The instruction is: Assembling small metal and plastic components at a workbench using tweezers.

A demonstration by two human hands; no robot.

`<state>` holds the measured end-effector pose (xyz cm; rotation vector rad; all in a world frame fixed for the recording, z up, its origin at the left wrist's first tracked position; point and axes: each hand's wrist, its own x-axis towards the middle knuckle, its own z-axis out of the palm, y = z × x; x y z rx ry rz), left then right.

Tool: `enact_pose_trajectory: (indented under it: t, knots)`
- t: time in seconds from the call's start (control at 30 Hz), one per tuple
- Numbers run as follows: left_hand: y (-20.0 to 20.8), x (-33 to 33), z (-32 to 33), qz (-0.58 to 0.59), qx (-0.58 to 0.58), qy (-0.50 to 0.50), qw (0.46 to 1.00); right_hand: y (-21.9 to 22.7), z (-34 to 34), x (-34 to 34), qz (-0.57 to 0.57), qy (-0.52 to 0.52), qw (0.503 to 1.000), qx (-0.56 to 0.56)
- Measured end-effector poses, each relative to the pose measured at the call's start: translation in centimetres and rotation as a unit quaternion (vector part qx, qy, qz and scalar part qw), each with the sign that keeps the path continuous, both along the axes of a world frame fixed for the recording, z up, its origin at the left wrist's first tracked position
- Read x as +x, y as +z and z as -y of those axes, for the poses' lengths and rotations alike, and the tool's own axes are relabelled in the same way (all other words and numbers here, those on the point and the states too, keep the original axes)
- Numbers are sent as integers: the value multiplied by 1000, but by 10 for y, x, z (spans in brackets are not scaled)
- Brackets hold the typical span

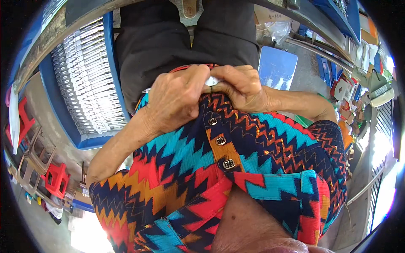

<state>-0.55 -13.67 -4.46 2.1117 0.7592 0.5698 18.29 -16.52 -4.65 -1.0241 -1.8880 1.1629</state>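
In front of my belly, my left hand (179,99) and my right hand (241,87) meet with their fingers closed. Between the fingertips shows a small shiny silver metal piece (213,81), pinched from both sides. Most of it is hidden by the fingers, so its kind cannot be made out. A thin metal tip (146,90) pokes out beyond the far side of my left hand; whether it belongs to the same piece is unclear. Left of my legs stands a blue tray (110,55), filled with rows of slim silver metal tools (86,80) with oval holes in their ends.
A blue stool or board (276,65) with a worn surface is right of my legs. Red plastic stools (57,180) stand at the far left. Cartons and small boxes (348,101) pile up on the right. A wooden bench edge (42,55) runs along the upper left.
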Motion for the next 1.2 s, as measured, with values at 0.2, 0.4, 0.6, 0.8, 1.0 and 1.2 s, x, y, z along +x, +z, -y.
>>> enact_pose_trajectory:
  t: [0.2, 0.4, 0.6, 0.8, 1.0, 1.2]
  knots:
    - [1, 0, 2, -8, 6, 14, 1000, -1, 0, 0, -3, -3, 1000, 10]
    - [-4, 2, 3, -4, 37, 56, 998, -2, -2, 1, 9, -31, 999, 12]
    - [-4, 6, 4, -9, 65, 78, 995, -4, -2, 2, 9, -47, 999, 14]
    - [-4, 6, 4, -19, 90, 78, 993, -5, -4, 2, 8, -44, 999, 13]
    - [-8, 3, 4, -15, 116, 60, 991, -4, -2, 5, 10, -32, 999, -28]
    - [-7, 1, 4, -3, 114, 35, 993, -1, 1, 6, 24, -16, 999, -19]
